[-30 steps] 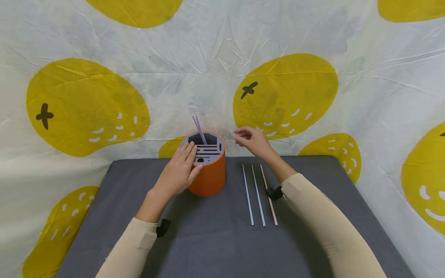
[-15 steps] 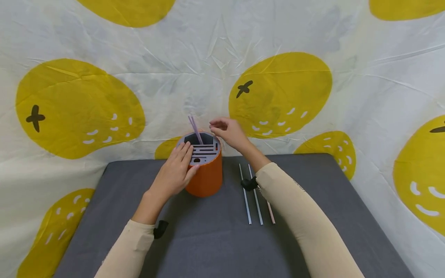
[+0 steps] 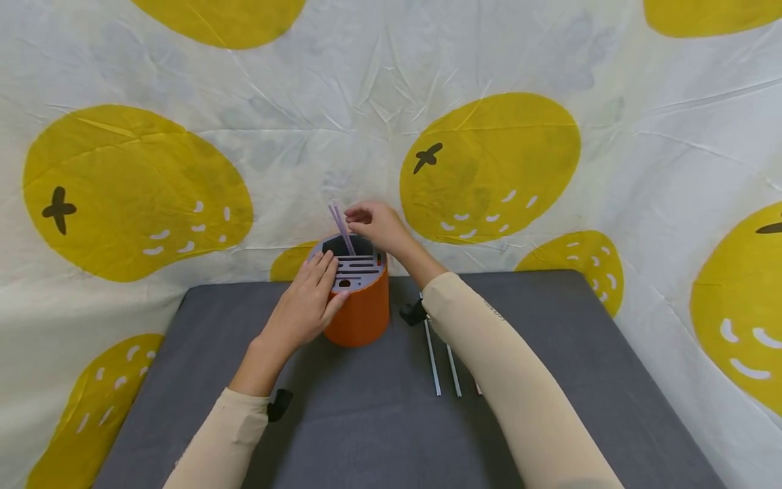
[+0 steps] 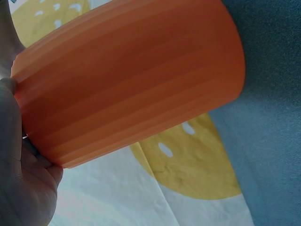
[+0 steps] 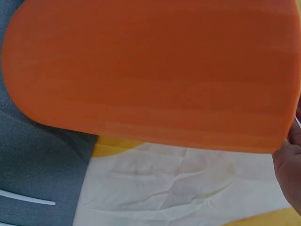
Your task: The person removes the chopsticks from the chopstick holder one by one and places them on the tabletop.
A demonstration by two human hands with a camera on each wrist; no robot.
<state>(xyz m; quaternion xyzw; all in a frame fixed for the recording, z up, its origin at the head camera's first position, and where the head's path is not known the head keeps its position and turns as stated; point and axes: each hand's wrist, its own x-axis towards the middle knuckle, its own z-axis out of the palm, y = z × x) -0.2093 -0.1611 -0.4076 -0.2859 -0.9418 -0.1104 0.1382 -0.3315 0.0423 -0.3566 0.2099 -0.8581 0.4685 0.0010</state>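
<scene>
An orange cylindrical utensil holder [image 3: 360,319] with a grey slotted top [image 3: 366,279] stands upright at the table's back edge. Two slim purple chopsticks [image 3: 339,225] lean out of the large opening at its rear. My left hand [image 3: 304,295] rests on the left of its top, fingers extended, thumb at the front rim. Just right of the purple chopsticks hovers my right hand [image 3: 377,224], its fingers loosely bent and nothing visible in them. In the right wrist view, the holder's wall fills most of the frame, with part of my right hand [image 5: 289,167] at the edge.
Two pale blue metallic chopsticks [image 3: 432,360] and a pink one [image 3: 479,390] lie on the dark grey table [image 3: 366,421], partly hidden under my right forearm. A white cloth [image 3: 305,136] with yellow fruit prints hangs behind and on both sides.
My right hand has moved left, from beside the holder to the purple chopsticks above its rear opening. The left hand stays on the holder's top.
</scene>
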